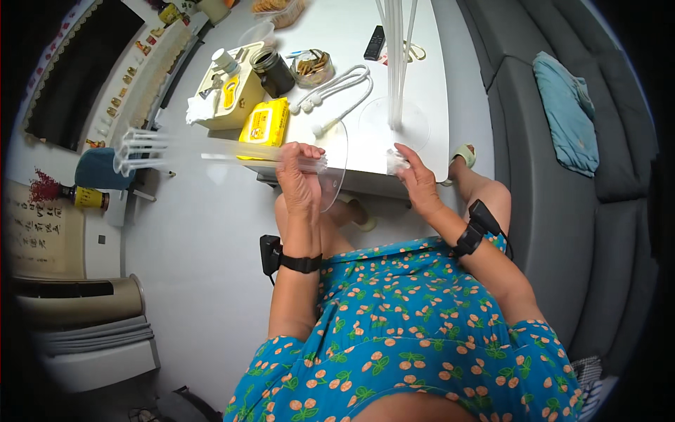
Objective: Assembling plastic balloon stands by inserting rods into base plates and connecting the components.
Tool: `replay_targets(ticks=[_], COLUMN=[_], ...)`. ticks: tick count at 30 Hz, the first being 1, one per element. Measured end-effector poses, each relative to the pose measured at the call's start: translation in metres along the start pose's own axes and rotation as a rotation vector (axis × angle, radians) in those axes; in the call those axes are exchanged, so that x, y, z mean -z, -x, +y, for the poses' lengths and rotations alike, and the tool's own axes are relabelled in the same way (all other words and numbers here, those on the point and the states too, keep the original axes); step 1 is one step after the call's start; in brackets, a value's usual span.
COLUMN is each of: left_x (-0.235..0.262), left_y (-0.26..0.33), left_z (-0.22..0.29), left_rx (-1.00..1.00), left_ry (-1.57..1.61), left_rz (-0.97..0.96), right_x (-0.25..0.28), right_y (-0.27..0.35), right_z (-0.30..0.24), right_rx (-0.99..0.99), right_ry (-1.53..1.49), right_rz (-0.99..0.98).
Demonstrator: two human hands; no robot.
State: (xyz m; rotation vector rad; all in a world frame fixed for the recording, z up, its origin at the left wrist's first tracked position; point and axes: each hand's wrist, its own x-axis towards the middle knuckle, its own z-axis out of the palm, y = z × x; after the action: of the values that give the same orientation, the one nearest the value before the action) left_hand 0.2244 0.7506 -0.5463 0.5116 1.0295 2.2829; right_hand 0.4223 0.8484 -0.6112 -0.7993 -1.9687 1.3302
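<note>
My left hand (pixel 301 181) is wrapped round the lower rods of a clear plastic rod stand (pixel 242 151). The stand lies tipped sideways, its flared rod ends pointing left and slightly blurred. Its clear round base (pixel 340 165) faces right, beyond my hand. Between the thumb and fingers of my right hand (pixel 422 186) is a crumpled white wipe (pixel 396 163), at the table's near edge. A second clear rod stand (pixel 395 77) rises upright from its round base just beyond that hand. A yellow wipes pack (pixel 266 125) lies past my left hand.
On the white table (pixel 337 28) are a cream tissue box (pixel 239 105), a dark jar (pixel 273 74), a clear bowl of brown pieces (pixel 313 69), a white corded power strip (pixel 337 90) and a black remote (pixel 374 43). A grey sofa (pixel 524 133) runs along the right.
</note>
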Motion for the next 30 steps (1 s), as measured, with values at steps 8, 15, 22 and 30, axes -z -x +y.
replay_targets(ticks=[8, 15, 22, 30], left_x=[-0.036, -0.045, -0.054, -0.063], left_y=[0.043, 0.08, 0.086, 0.096], left_z=[0.049, 0.088, 0.085, 0.087], left_rx=[0.105, 0.429, 0.574, 0.491], left_ry=[0.436, 1.014, 1.115, 1.099], left_rz=[0.019, 0.206, 0.063, 0.124], right_x=[-0.02, -0.011, -0.032, -0.035], right_y=[0.026, 0.064, 0.083, 0.04], right_z=[-0.096, -0.17, -0.187, -0.161], right_rx=[-0.312, -0.021, 0.599, 0.712], right_ry=[-1.139, -0.651, -0.251, -0.006], right_rz=[-0.015, 0.085, 0.009, 0.174])
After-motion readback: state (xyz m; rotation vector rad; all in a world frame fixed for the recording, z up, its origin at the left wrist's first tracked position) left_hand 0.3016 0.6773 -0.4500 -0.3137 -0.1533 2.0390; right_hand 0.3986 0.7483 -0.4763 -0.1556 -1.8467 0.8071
